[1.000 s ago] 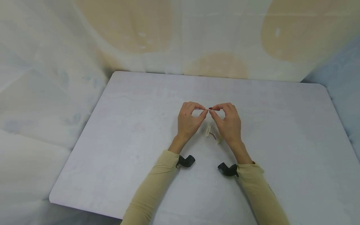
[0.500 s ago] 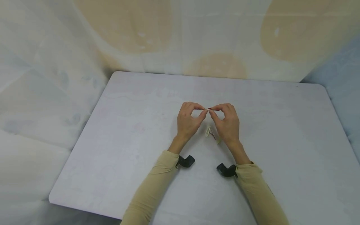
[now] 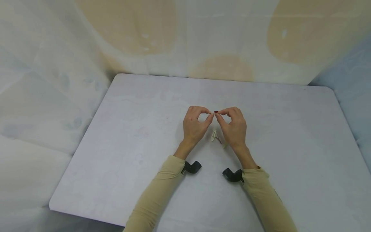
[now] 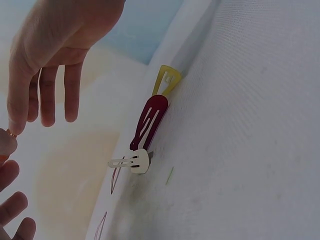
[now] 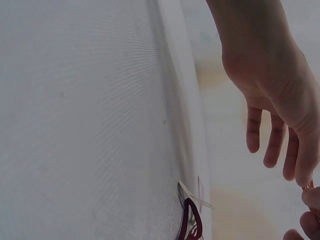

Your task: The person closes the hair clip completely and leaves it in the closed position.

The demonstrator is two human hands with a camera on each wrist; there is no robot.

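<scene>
Left hand point(image 3: 195, 124) and right hand point(image 3: 233, 127) both pinch a small dark-red metal snap hair clip point(image 3: 215, 112) above the pale table point(image 3: 130, 145); fingertip-only hold, so it may spring free

white table point(image 3: 121, 154), draped cloth walls point(image 3: 52, 64)

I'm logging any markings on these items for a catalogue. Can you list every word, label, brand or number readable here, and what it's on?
None: no readable text in any view. The hair clips on the table, the clip pinched between the left hand and right hand, and the wrist straps show no lettering.
</scene>
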